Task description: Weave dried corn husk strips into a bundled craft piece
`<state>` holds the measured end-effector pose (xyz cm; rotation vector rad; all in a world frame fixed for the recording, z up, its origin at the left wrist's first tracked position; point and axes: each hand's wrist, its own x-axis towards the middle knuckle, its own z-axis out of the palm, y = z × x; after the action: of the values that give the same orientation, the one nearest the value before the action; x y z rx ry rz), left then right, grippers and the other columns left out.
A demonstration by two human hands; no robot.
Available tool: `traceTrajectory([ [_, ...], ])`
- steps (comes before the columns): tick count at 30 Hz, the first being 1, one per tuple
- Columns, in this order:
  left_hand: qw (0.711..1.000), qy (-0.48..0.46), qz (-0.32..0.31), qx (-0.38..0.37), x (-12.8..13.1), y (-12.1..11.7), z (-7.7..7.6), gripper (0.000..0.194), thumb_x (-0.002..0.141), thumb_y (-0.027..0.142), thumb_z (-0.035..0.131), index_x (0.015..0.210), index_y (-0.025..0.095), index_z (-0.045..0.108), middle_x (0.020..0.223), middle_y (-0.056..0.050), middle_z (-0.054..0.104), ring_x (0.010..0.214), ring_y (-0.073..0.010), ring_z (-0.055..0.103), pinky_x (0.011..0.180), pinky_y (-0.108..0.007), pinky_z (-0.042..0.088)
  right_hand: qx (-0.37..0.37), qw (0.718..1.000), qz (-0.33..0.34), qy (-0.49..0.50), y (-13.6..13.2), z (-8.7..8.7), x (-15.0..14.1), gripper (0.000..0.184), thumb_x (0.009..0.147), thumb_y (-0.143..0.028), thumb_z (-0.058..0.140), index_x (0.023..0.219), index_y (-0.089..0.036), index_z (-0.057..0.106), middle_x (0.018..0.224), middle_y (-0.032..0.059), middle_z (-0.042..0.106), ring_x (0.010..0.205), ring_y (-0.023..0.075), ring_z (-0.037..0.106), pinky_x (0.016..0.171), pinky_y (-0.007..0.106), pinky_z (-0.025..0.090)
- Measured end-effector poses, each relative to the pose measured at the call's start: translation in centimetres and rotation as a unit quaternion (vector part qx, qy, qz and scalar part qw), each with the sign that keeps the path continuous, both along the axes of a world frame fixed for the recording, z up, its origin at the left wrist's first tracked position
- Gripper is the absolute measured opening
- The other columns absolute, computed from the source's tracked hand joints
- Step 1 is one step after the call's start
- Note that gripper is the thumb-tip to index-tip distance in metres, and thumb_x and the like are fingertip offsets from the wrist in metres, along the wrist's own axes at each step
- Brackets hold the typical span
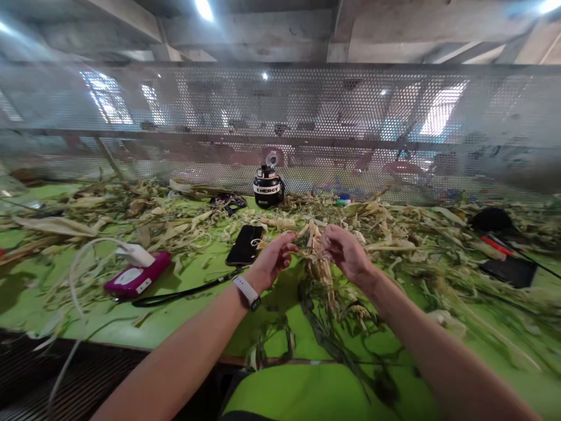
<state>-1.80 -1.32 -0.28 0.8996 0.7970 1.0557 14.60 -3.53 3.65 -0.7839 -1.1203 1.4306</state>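
Note:
An upright bundle of pale dried plant strips, like corn husks (323, 272), stands between my two hands, with darker leafy strands (318, 327) trailing from its lower end. My left hand (275, 257), a white-banded watch on its wrist, is left of the bundle with thumb and fingertips drawn together. Whatever it pinches is too fine to make out. On the other side my right hand (344, 251) is close to the bundle's top, its fingers curled in a pinch. What lies between those fingers is hidden.
Loose husks (394, 234) litter the green table (188, 318). A black phone (243, 245) lies beside my left hand. Further left is a magenta power bank (139, 275) with a white plug and cable. A black bottle (267, 187) stands before a perforated metal screen (302, 105).

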Motion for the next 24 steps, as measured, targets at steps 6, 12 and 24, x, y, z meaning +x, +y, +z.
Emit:
traceTrajectory([
  [6,0.985,0.064,-0.057,0.147,0.5,-1.1,-0.6,0.034,0.065,0.014,0.064,0.099,0.021,0.067,0.098,-0.002,0.066,0.087,-0.0134,0.059,0.078,-0.024,0.045,-0.064,0.986,0.031,0.153,0.2,0.0,0.1,0.031,0.076,-0.023,0.053,0.054,-0.02,0.032,0.042,-0.0086,0.023,0.037,0.0064,0.026,0.046,0.02,0.04],
  [12,0.973,0.086,-0.037,0.21,0.9,-1.2,-0.6,0.038,0.065,0.031,0.073,0.099,0.018,0.063,0.101,-0.008,0.065,0.095,-0.0196,0.058,0.085,-0.031,0.045,-0.057,0.985,0.041,0.157,0.5,-0.7,-0.2,0.023,0.074,-0.021,0.056,0.057,-0.02,0.041,0.042,-0.0074,0.037,0.042,0.0085,0.042,0.057,0.023,0.047],
  [24,0.931,0.231,0.074,0.273,0.2,-0.8,0.3,0.028,0.086,0.046,0.046,0.079,0.02,0.047,0.053,0.004,0.052,0.048,-0.0103,0.046,0.051,-0.022,0.039,-0.091,0.993,-0.067,-0.025,1.2,0.2,1.4,0.006,0.071,-0.015,0.059,0.065,-0.015,0.058,0.063,0.0004,0.065,0.048,0.0103,0.059,0.054,0.025,0.053],
])
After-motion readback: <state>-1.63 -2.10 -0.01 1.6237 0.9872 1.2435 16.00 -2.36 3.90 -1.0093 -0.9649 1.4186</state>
